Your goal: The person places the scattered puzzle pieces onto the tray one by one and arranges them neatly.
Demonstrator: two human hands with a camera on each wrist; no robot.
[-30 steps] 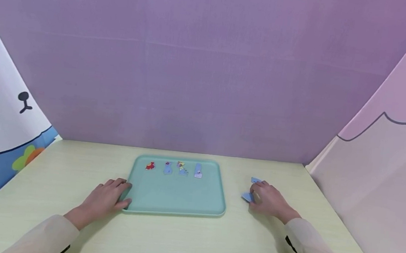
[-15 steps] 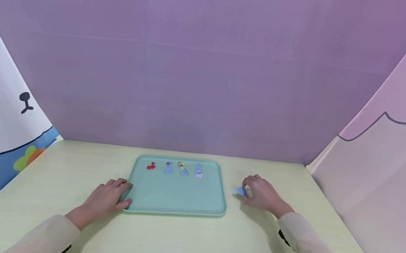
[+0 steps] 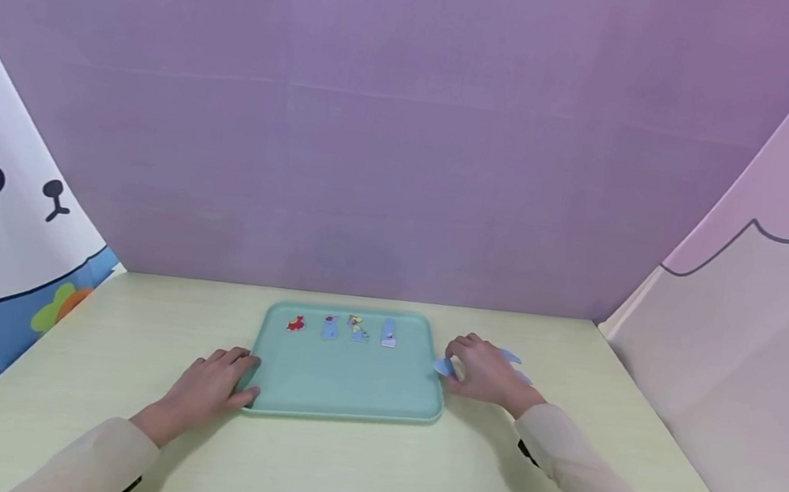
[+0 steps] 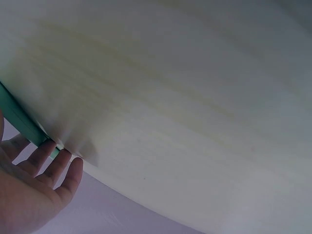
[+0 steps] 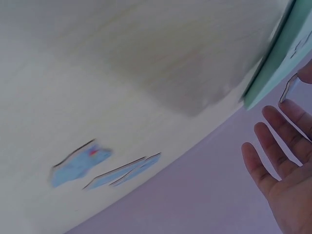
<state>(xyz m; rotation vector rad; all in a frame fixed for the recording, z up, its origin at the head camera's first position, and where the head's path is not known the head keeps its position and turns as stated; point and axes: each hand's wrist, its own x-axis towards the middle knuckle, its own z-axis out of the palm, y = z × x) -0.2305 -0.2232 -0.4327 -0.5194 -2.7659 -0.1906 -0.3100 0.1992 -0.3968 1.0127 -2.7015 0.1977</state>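
My left hand (image 3: 206,388) rests at the left rim of a mint-green tray (image 3: 349,387), fingers loosely extended; in the left wrist view its fingertips touch the tray's edge. Beside the opposite rim, my right hand (image 3: 485,372) pinches a small flat blue puzzle piece (image 3: 444,367) between thumb and index finger. The right wrist view shows this piece edge-on, other fingers spread. Along the back of the tray lie a red piece (image 3: 295,323) and several bluish printed pieces, one a tall blue piece (image 3: 388,333) at the right end of the row.
Behind the right hand, more blue pieces (image 3: 509,356) lie on the pale wooden table (image 3: 340,467); one blue piece (image 5: 80,165) carries a red spot. A purple cloth wall (image 3: 376,155) stands at the back, with printed cloths on both sides.
My right hand has moved left from the loose pieces to the tray's right rim, carrying the blue puzzle piece. Loose pieces behind it have come into view. My left hand keeps its place on the tray.
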